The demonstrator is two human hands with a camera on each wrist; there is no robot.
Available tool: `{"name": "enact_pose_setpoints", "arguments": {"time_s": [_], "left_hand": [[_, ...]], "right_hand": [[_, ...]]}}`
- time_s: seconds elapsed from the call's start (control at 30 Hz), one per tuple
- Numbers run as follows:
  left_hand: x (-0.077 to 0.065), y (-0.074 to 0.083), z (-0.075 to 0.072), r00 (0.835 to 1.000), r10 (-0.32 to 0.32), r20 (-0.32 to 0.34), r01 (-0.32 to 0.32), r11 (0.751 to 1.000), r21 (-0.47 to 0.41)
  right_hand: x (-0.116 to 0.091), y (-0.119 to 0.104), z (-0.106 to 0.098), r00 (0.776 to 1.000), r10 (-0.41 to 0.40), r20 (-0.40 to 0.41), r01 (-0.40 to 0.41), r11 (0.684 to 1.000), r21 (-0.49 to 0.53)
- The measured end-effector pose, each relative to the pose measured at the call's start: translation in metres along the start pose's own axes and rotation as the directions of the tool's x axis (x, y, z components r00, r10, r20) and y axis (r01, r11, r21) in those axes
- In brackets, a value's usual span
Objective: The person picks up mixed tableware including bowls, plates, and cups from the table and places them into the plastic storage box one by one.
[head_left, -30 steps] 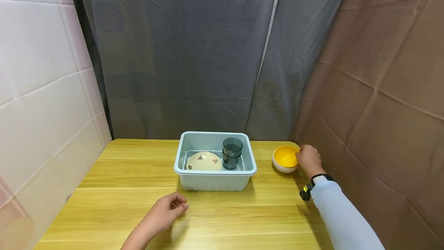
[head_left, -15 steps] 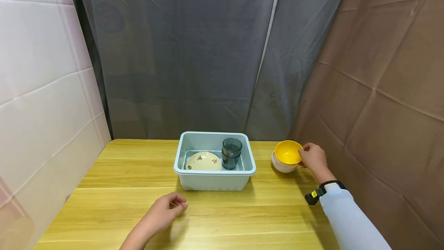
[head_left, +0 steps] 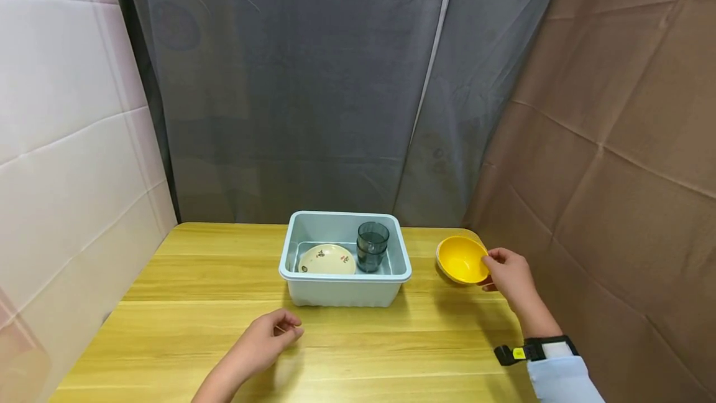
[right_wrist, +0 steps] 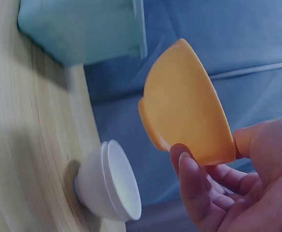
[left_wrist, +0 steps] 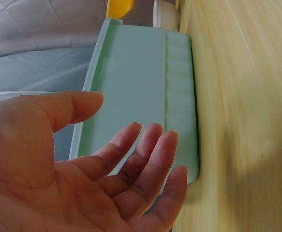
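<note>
My right hand [head_left: 513, 278] pinches the rim of a yellow bowl [head_left: 461, 259] between thumb and fingers at its right side. In the right wrist view the yellow bowl [right_wrist: 186, 104] hangs tilted in the air, apart from two nested white bowls [right_wrist: 104, 183] on the table. From the head camera the yellow bowl hides nearly all of those white ones. My left hand [head_left: 265, 342] holds nothing; its fingers are loosely bent, in front of a pale blue-green tub [head_left: 341, 294]. The left wrist view shows its palm and fingers [left_wrist: 145, 164] before the tub's side.
Inside the tub stand stacked dark clear glasses [head_left: 371, 247] and a cream plate [head_left: 327, 260] with small printed motifs. The wooden table [head_left: 358, 353] ends at a grey curtain [head_left: 291, 92]. A brown cloth [head_left: 626, 160] hangs close along the right side.
My right hand has lifted the yellow bowl off the white bowls and drawn it toward me. The left hand has stayed in place.
</note>
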State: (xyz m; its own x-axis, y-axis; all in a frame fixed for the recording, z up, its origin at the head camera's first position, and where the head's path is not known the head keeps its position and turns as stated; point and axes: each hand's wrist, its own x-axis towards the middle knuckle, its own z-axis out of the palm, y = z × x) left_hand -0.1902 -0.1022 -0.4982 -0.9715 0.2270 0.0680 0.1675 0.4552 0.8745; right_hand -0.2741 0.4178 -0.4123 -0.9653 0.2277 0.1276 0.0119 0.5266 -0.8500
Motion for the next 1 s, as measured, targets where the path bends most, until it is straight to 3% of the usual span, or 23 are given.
{"name": "enact_pose_setpoints", "arguments": {"time_s": [0.23, 0.5, 0.77, 1.0], "left_hand": [[0.000, 0.002, -0.004, 0.999, 0.037, 0.006, -0.036, 0.999, -0.019], [-0.003, 0.003, -0.003, 0.999, 0.039, 0.030, -0.037, 0.998, -0.050], [-0.004, 0.003, 0.005, 0.998, 0.044, 0.039, -0.042, 0.998, -0.056], [-0.001, 0.002, 0.013, 0.997, 0.053, 0.060, -0.049, 0.996, -0.077]], "right_hand": [[-0.035, -0.013, 0.016, 0.998, -0.001, 0.066, -0.003, 0.998, 0.063], [-0.073, -0.007, 0.048, 0.989, 0.066, 0.129, -0.081, 0.990, 0.116], [-0.093, -0.003, 0.079, 0.970, 0.118, 0.211, -0.142, 0.985, 0.101], [-0.103, -0.007, 0.117, 0.939, 0.058, 0.339, -0.106, 0.987, 0.125]]}}
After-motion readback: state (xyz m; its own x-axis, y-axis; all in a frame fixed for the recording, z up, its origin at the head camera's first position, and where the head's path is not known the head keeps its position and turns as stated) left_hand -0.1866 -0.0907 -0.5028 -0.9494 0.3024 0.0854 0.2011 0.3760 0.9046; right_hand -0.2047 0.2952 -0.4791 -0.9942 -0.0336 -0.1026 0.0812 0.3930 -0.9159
